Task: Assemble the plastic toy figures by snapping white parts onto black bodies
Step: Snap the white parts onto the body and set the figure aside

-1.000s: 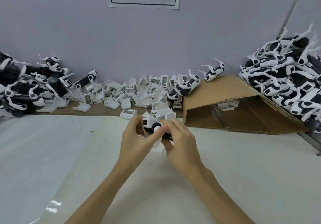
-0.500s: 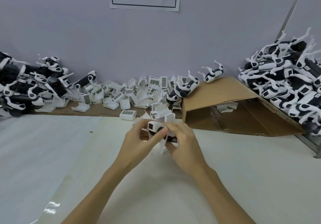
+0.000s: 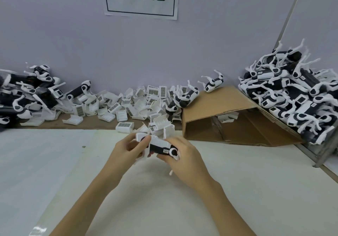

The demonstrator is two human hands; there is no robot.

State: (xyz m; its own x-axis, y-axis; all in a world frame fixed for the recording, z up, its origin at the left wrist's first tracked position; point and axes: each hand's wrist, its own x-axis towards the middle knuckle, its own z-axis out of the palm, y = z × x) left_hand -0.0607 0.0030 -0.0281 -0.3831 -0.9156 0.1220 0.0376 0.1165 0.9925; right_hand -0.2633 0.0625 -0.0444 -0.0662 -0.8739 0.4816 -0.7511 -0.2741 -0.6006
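Observation:
A black-and-white toy figure (image 3: 158, 146) is held between both hands just above the white table. My left hand (image 3: 126, 150) grips its left end, thumb pressed on the white front part. My right hand (image 3: 184, 159) curls round its right end, where a round white joint with a black centre shows. A thin white leg sticks out below my right hand. Loose white parts (image 3: 128, 105) lie heaped along the back wall.
A pile of black-and-white figures (image 3: 27, 96) sits at the back left, a bigger pile (image 3: 296, 96) at the right. A flattened cardboard box (image 3: 228, 118) lies behind my right hand. A metal post (image 3: 323, 155) stands at the table's right edge (image 3: 327, 170).
The figure has been turned so its black body lies sideways between my hands. Both hands stayed at the same spot on the table.

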